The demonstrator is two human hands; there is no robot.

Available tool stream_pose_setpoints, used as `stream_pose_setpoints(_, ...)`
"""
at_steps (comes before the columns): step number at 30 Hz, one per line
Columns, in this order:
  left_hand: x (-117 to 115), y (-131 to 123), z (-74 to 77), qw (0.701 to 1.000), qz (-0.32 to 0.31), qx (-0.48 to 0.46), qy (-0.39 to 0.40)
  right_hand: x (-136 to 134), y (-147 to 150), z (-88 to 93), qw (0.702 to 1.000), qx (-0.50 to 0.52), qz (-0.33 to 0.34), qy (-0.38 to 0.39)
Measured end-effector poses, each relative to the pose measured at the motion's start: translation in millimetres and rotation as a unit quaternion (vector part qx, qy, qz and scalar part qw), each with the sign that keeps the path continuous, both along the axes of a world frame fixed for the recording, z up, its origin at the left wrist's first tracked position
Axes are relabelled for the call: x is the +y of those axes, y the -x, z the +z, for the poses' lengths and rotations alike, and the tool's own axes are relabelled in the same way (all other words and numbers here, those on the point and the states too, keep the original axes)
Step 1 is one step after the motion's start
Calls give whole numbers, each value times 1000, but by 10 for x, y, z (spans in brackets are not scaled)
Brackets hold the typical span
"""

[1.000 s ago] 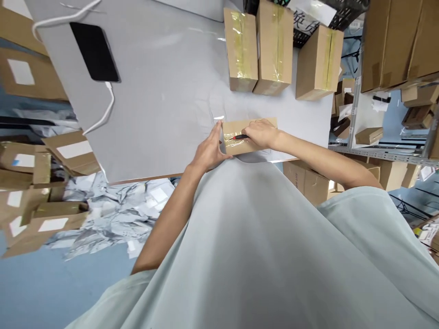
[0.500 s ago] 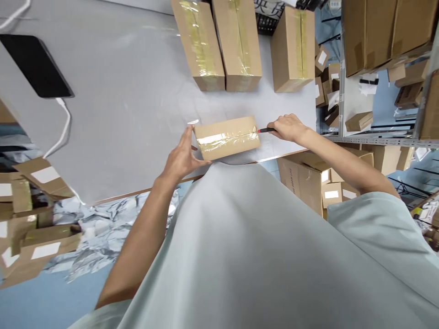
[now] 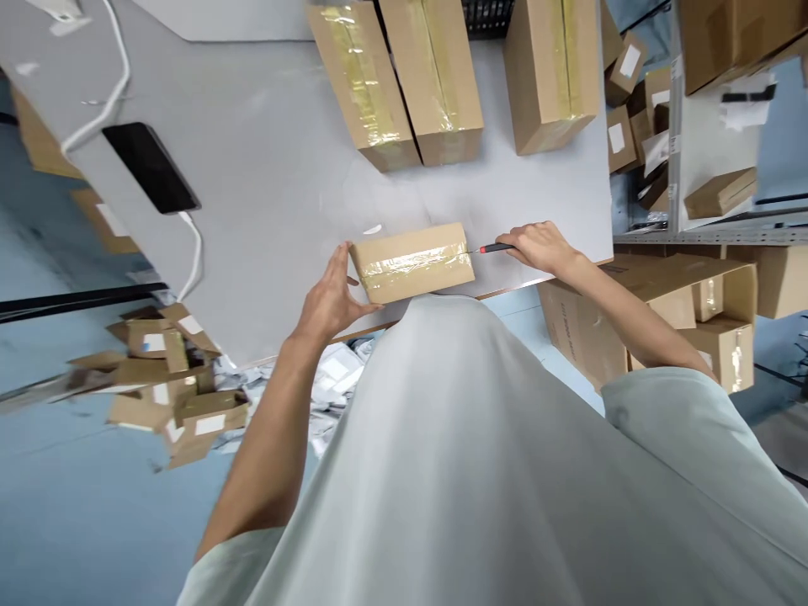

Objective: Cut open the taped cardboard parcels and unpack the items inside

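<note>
A small cardboard box (image 3: 417,286) with clear yellowish tape along its top lies near the table's front edge. My left hand (image 3: 329,295) holds its left end, thumb at the near corner and fingers at the far corner. In my right hand (image 3: 539,246) is a thin screwdriver (image 3: 497,248) with a black and red handle. Its slim metal shaft points left and its tip is at the right end of the box, by the tape seam. Whether the tip is inside the box I cannot tell.
Two taped cartons (image 3: 433,84) stand side by side at the back, with another carton (image 3: 552,80) to their right. A phone (image 3: 151,168) on a white cable lies left on the grey table (image 3: 252,185). Opened boxes (image 3: 183,379) lie on the floor; a shelf (image 3: 707,238) stands right.
My right hand has drawn back slightly from the box, and the screwdriver's metal shaft now shows. My left hand keeps its hold. The view has shifted, bringing more floor on the left into sight.
</note>
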State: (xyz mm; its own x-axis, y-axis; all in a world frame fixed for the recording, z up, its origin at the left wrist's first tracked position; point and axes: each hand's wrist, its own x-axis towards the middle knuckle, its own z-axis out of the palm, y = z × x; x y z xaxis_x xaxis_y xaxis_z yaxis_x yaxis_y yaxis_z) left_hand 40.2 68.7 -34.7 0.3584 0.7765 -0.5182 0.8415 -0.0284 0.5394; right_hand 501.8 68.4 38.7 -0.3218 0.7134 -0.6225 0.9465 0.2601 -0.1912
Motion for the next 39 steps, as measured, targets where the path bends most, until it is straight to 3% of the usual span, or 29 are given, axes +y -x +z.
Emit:
stream_pose_setpoints(5,96,109,79,999,-29,30,1,-180,44,-325,996,65,-65,-3)
stream_pose_setpoints(7,152,-34,115,998,-51,45,-19,-218,58,-474,991,103,-89,0)
stream_pose_setpoints(10,202,-496,134,994,-94,37,-35,-255,125,-629,983,145,-111,2)
stream_pose_setpoints(15,149,-1428,39,983,-169,-47,-56,-391,248,-529,986,113,-121,-38)
stream_pose_setpoints(19,139,-1732,-10,979,-174,-61,-91,-739,227,-338,967,91,-221,-91)
stream_pose_setpoints(22,198,-1719,55,978,-167,-63,-106,-1041,237,-286,933,118,-326,-100)
stream_pose_setpoints(25,260,-1576,213,979,-134,-87,-130,-1230,362,-256,892,181,-397,-118)
stream_pose_setpoints(28,263,-1325,366,976,-85,-118,-160,-1273,579,-178,841,269,-443,-155)
stream_pose_setpoints(30,218,-1133,385,974,-57,-135,-175,-1241,735,-113,807,314,-469,-174)
stream_pose_setpoints(34,47,-816,171,971,-10,-168,-169,-1111,1011,-61,771,369,-487,-180)
stream_pose_setpoints(39,-133,-540,-127,968,50,-208,-128,-1015,1335,-79,789,372,-469,-138)
